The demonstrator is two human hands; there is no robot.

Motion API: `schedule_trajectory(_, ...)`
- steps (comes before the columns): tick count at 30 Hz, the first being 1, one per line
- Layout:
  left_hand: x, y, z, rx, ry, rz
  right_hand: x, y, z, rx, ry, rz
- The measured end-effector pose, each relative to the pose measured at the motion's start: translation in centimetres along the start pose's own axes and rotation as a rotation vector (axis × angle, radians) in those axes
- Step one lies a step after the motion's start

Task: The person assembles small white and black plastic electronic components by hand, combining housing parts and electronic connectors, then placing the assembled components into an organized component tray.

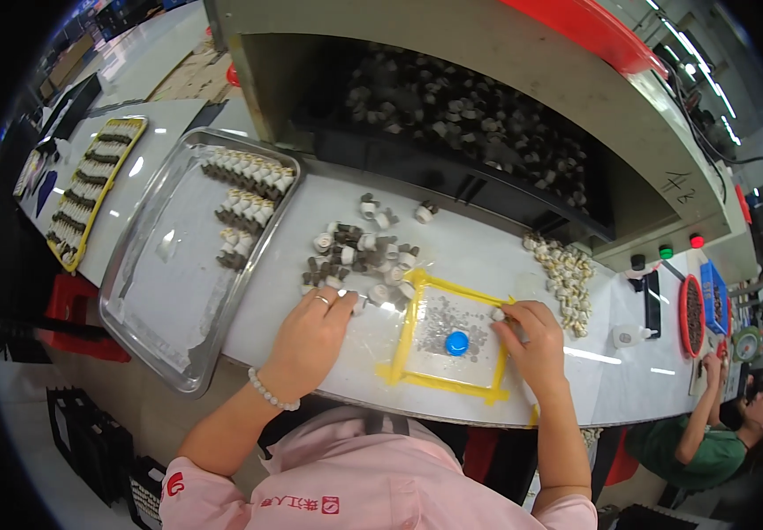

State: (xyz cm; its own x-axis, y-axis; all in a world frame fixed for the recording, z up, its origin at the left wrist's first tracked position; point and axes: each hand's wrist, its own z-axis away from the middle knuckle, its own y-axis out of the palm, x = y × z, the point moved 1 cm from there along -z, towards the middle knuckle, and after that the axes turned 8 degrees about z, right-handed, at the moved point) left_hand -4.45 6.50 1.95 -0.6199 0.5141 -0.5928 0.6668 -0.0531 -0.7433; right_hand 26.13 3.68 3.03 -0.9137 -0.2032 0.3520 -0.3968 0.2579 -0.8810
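Observation:
My left hand (pixel 309 343) reaches to the near edge of a loose pile of small white-and-dark-grey cylindrical parts (pixel 365 245). Its fingers are curled together around one of these parts, mostly hidden by the fingertips. My right hand (pixel 536 343) pinches a small whitish piece (pixel 498 314) between thumb and fingers, over the right side of a square outlined in yellow tape (pixel 409 334). Inside that square lie many tiny greyish discs (pixel 441 316) and a round blue cap (pixel 457 343).
A metal tray (pixel 197 371) on the left holds rows of assembled parts. Above the table stands a machine housing with a dark bin (pixel 452 172) full of parts. A heap of small cream pieces (pixel 564 281) and a white bottle (pixel 630 336) lie right. Another person (pixel 708 442) works far right.

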Motion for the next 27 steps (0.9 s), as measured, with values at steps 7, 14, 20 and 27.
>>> schedule_trajectory(7, -0.9, 0.8, -0.2, -0.036, 0.125, 0.083, 0.2, 0.0, -0.3, 0.016, -0.042, 0.023)
schedule_trajectory(14, -2.0, 1.4, 0.3, 0.044, 0.202, 0.08, 0.5, -0.7, -0.5, 0.062, -0.106, 0.003)
schedule_trajectory(20, -1.6, 1.4, 0.2, 0.122, 0.182, 0.18, 3.5, -1.3, -0.4, 0.186, -0.231, -0.067)
schedule_trajectory(27, -2.7, 1.8, 0.9, 0.133, -0.02, 0.565, 4.5, -0.7, -0.6, 0.244, -0.336, 0.068)
